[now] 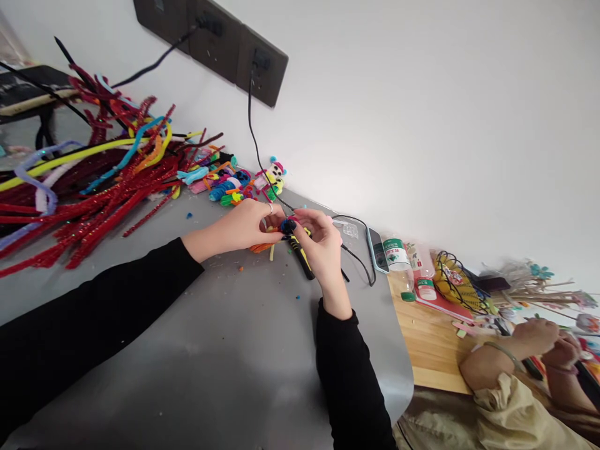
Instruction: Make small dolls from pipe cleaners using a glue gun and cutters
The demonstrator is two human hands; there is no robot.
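My left hand (250, 226), with a ring on one finger, is closed in a pinch on a small dark blue and black pipe-cleaner piece (287, 226). From the other side, my right hand (321, 240) pinches the same piece between thumb and fingers. The fingers cover part of it, so its full shape is hidden. Just below my hands lies a tool with black and yellow handles (301, 257), its head hidden. An orange pipe-cleaner bit (260, 248) rests beside it on the grey mat (225, 337). Small pipe-cleaner figures (232, 184) lie behind my left hand.
A large heap of pipe cleaners (117, 181) spreads at left. Black cables run from wall sockets (213, 40) past my hands. At right are a phone (377, 250), bottles (398, 256), a yellow wire basket (457, 284) and another person's hands (539, 340) over a wooden table (429, 337).
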